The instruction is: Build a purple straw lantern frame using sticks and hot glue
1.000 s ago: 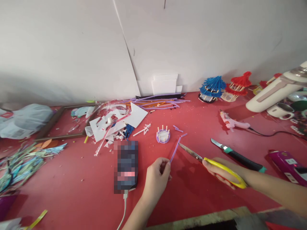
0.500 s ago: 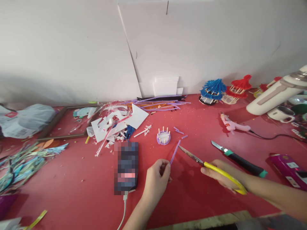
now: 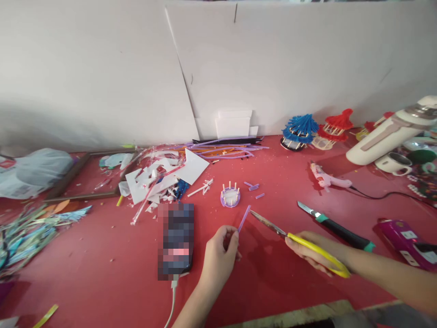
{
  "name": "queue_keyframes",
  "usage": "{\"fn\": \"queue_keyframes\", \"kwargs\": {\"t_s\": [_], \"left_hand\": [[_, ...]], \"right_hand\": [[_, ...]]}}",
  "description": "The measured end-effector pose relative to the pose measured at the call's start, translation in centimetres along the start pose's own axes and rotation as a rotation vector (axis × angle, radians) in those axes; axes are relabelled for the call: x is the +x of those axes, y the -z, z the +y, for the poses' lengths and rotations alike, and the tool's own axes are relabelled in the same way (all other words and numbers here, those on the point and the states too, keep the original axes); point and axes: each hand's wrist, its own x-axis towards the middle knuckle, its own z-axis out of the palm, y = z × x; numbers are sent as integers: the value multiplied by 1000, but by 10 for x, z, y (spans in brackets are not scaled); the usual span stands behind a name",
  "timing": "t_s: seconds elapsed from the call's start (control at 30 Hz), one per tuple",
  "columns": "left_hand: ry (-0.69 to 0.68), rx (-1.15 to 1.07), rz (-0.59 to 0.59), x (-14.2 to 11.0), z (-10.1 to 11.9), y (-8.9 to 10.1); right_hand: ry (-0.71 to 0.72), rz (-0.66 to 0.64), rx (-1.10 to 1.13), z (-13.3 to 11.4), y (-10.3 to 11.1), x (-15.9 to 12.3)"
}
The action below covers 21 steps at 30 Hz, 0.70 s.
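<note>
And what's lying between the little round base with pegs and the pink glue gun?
In the head view, a few short purple pieces lie there, nearer the base; red tabletop stretches toward the glue gun.

The long yellow-handled scissors [image 3: 301, 240] had smooth plastic grips and dull, stained metal blades. Beneath the scissors, the flat red tabletop [image 3: 136, 278] looked smooth and faintly glossy. Just left of them, the thin purple tube [image 3: 244, 217] resembled sleek plastic; beyond them, the slim black-and-green utility knife [image 3: 336, 229] paired bright metal with matt plastic.
</note>
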Motion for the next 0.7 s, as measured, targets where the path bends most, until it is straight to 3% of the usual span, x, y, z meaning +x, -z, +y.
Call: {"fn": "queue_keyframes", "kwargs": {"t_s": [0.33, 0.7], "left_hand": [[2, -4, -10, -1, -1, -1], [-11, 14, -15, 0, -2, -1]], "right_hand": [[140, 10, -112, -1, -1, -3], [57, 95, -17, 9, -6, 2]]}}
